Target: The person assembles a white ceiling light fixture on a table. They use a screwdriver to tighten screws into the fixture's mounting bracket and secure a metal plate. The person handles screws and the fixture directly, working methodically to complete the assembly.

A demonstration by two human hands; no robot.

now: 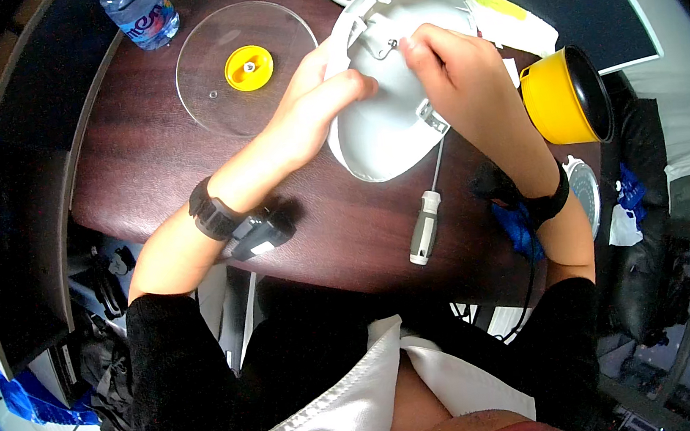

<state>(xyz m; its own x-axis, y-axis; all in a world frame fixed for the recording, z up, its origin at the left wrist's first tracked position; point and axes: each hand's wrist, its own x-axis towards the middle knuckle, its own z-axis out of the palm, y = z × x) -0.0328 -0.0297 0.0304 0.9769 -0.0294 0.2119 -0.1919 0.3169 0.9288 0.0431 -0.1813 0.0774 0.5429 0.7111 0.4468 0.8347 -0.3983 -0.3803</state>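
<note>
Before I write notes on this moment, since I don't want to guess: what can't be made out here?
Head view: tip of the screwdriver, hidden by the white cover or the right hand.
Head view: most fingers of the left hand, behind the white cover's wall.
Head view: whether the right hand pinches anything, blocked by its own fingers.
Head view: top of the bottle, cut off by the upper edge.
</note>
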